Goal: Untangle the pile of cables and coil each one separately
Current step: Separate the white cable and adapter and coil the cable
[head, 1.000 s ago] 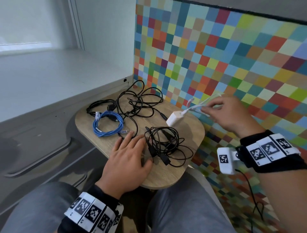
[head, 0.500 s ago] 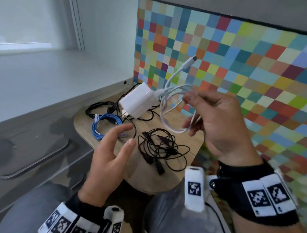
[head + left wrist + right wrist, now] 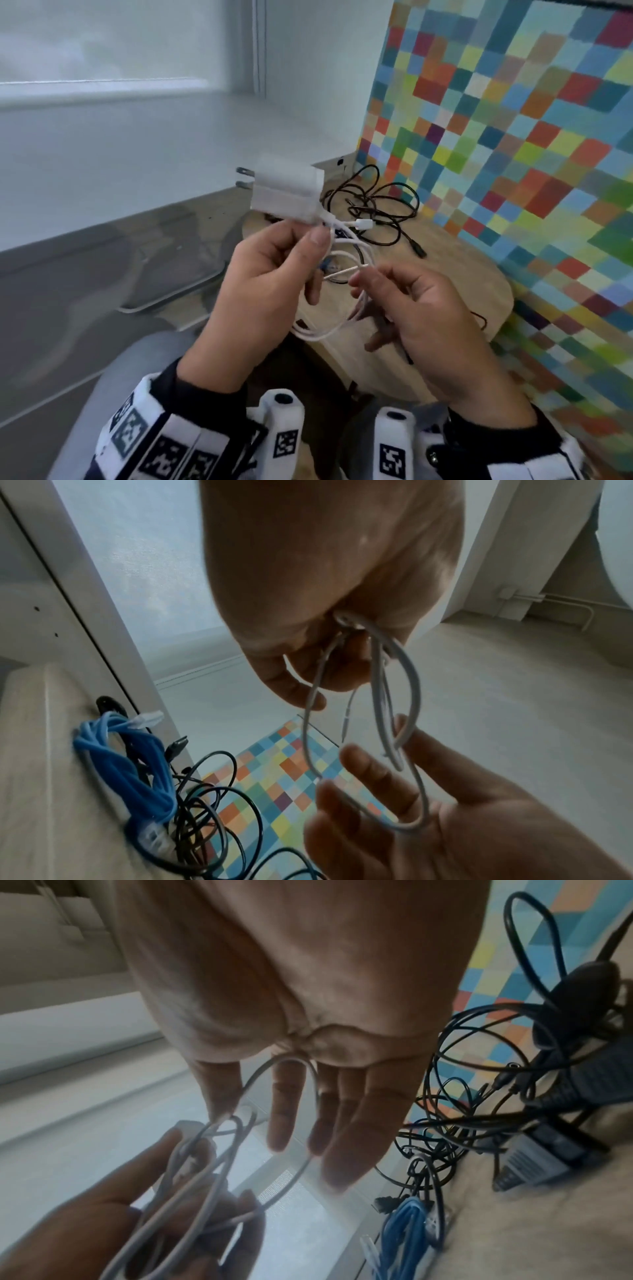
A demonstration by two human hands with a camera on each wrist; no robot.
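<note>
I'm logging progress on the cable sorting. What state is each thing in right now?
white charger: lifted off the table, prongs pointing left.
white cable: plugged into the charger, hanging in loose loops between both hands.
left hand: pinches the cable by the charger.
right hand: holds the cable loops.
blue cable: bundled on the table.
black cables: tangled on the table.

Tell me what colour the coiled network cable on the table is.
Blue, with clear plugs; the left wrist view shows it best.

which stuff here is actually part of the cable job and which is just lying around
Part of the job:
- white charger cable with white wall plug, held in left hand and right hand
- blue network cable
- tangled black cables

Just there:
- round wooden table
- multicoloured checkered wall
</note>
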